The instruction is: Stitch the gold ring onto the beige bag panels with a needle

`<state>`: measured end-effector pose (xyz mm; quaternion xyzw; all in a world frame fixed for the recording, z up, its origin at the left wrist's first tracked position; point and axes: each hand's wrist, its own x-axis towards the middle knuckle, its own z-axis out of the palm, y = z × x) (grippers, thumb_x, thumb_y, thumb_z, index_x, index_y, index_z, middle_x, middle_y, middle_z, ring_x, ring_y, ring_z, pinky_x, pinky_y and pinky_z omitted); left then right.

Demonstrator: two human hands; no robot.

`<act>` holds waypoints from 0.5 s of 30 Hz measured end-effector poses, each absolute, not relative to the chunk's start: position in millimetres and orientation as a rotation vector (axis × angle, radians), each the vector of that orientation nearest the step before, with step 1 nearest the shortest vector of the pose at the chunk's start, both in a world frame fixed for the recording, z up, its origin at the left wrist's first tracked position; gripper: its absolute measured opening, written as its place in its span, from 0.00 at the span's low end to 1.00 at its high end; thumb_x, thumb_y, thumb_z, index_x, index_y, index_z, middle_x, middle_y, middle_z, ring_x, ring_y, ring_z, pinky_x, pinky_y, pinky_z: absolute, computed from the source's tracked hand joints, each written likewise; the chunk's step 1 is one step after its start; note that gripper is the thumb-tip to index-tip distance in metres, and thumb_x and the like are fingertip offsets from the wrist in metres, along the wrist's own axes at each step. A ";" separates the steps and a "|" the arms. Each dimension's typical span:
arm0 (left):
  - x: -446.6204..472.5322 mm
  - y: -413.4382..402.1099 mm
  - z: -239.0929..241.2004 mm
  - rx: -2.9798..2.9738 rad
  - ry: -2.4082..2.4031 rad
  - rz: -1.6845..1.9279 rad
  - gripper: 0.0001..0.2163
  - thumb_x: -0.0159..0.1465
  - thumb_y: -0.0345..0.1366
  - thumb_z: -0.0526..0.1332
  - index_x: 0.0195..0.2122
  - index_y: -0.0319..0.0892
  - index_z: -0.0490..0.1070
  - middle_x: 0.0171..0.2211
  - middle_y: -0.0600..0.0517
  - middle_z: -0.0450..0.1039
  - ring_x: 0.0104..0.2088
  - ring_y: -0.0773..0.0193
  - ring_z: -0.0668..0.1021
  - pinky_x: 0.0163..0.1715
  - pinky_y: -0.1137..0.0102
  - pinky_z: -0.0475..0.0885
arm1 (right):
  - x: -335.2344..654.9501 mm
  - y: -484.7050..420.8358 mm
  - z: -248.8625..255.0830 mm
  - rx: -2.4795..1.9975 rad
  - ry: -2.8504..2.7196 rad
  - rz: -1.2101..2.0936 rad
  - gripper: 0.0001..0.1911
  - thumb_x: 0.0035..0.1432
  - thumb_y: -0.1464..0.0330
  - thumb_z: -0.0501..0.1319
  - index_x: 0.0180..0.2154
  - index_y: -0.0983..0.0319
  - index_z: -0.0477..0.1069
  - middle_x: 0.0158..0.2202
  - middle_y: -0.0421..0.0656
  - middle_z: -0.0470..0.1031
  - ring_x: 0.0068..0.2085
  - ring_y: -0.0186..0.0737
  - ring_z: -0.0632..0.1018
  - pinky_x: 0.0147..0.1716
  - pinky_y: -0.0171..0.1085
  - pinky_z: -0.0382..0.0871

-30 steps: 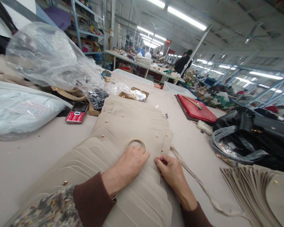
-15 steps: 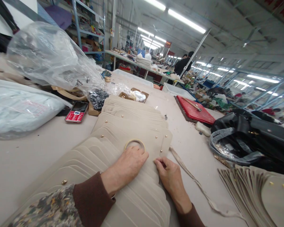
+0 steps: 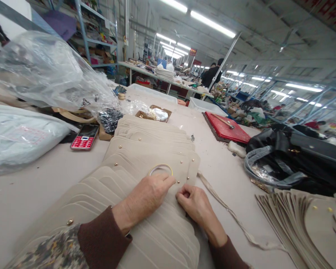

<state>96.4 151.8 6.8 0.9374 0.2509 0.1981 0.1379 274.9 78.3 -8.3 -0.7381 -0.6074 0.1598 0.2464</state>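
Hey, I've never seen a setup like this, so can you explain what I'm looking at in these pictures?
There's no robot here: you're seeing a person's own bare hands. The camera is worn on their head, looking forward and down over a table.

Beneath the hands lie overlapping beige pieces, some with small gold-coloured studs. The left hand is at a yellow-edged ring; whether it grips it is hidden. The right hand has its fingers bent together over the pieces; I can't tell what, if anything, they pinch.

Around them are a phone with red keys on the left and, on the right, a hammer on a red pad, and a black bag.
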 end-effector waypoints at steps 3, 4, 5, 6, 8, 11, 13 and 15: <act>96.7 152.3 0.3 2.657 0.602 0.682 0.10 0.68 0.26 0.50 0.47 0.42 0.66 0.35 0.52 0.72 0.36 0.64 0.75 0.39 0.69 0.71 | 275.8 81.0 -11.6 -2.019 -1.597 0.406 0.06 0.49 0.73 0.60 0.22 0.60 0.72 0.16 0.37 0.72 0.20 0.34 0.71 0.19 0.30 0.56; 96.8 152.6 -2.4 2.636 0.568 0.728 0.13 0.68 0.27 0.50 0.52 0.42 0.63 0.38 0.50 0.74 0.38 0.63 0.76 0.41 0.69 0.72 | 276.5 81.1 -12.8 -1.997 -1.553 0.414 0.06 0.50 0.71 0.61 0.23 0.60 0.72 0.17 0.38 0.73 0.20 0.34 0.72 0.19 0.30 0.58; 96.8 152.8 -4.8 2.620 0.548 0.765 0.16 0.69 0.28 0.50 0.57 0.42 0.59 0.41 0.49 0.74 0.40 0.63 0.77 0.43 0.68 0.73 | 277.3 80.8 -13.8 -1.948 -1.505 0.435 0.06 0.52 0.69 0.61 0.24 0.61 0.73 0.18 0.38 0.74 0.21 0.35 0.73 0.21 0.31 0.61; 96.8 153.0 -6.8 2.614 0.540 0.790 0.18 0.69 0.28 0.50 0.60 0.41 0.55 0.44 0.47 0.74 0.42 0.62 0.77 0.44 0.67 0.73 | 277.9 80.0 -14.4 -1.875 -1.459 0.460 0.06 0.54 0.68 0.61 0.26 0.61 0.74 0.21 0.39 0.75 0.22 0.35 0.74 0.22 0.31 0.64; 96.6 152.9 -9.2 2.625 0.550 0.789 0.21 0.69 0.30 0.51 0.63 0.40 0.50 0.47 0.44 0.74 0.44 0.60 0.77 0.44 0.65 0.74 | 278.2 77.8 -13.7 -1.691 -1.412 0.504 0.07 0.56 0.67 0.60 0.33 0.62 0.76 0.28 0.42 0.78 0.27 0.36 0.77 0.27 0.32 0.69; 96.4 151.4 -9.3 2.624 0.556 0.752 0.20 0.70 0.30 0.51 0.62 0.40 0.51 0.47 0.43 0.74 0.45 0.59 0.78 0.43 0.65 0.75 | 274.8 74.9 -8.0 -1.486 -1.500 0.455 0.10 0.58 0.69 0.60 0.42 0.62 0.75 0.36 0.44 0.79 0.34 0.38 0.78 0.33 0.34 0.72; 96.7 149.8 -8.4 2.616 0.550 0.744 0.19 0.69 0.30 0.51 0.60 0.40 0.52 0.46 0.44 0.74 0.45 0.60 0.78 0.43 0.66 0.75 | 270.5 74.6 -3.1 -1.413 -1.621 0.382 0.10 0.59 0.70 0.58 0.42 0.62 0.75 0.36 0.44 0.78 0.35 0.37 0.77 0.34 0.34 0.72; 97.1 148.5 -7.4 2.631 0.560 0.748 0.18 0.69 0.29 0.52 0.59 0.39 0.52 0.44 0.44 0.75 0.43 0.59 0.78 0.41 0.66 0.75 | 266.3 75.4 -0.1 -1.369 -1.717 0.315 0.09 0.61 0.72 0.56 0.39 0.62 0.74 0.34 0.44 0.78 0.34 0.36 0.76 0.34 0.34 0.71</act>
